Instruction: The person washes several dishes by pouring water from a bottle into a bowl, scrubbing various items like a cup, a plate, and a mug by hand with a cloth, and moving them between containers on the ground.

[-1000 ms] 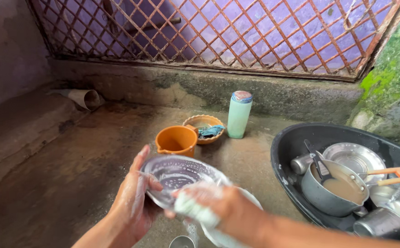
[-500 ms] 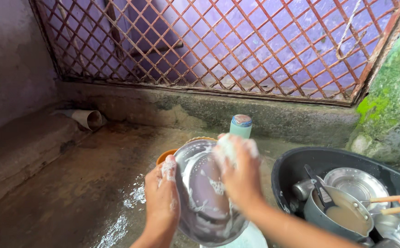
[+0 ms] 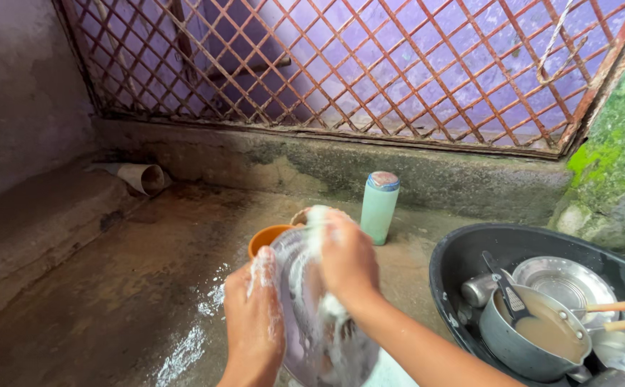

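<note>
We see a black tub (image 3: 450,266) on the wet concrete floor (image 3: 112,287), holding a saucepan (image 3: 535,333) of murky water and steel dishes. Left of the tub, our left hand (image 3: 254,322) grips the rim of a soapy steel plate (image 3: 320,326), held on edge, while our right hand (image 3: 346,259) presses a sudsy scrubber (image 3: 317,218) against its face. Behind the plate stand an orange mug (image 3: 268,238) and a pale green bottle (image 3: 379,208). We judge this mid-scrub; rinsing likely follows.

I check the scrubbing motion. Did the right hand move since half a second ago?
Yes. The right hand slid left, now left of the green bottle instead of covering its base.
</note>
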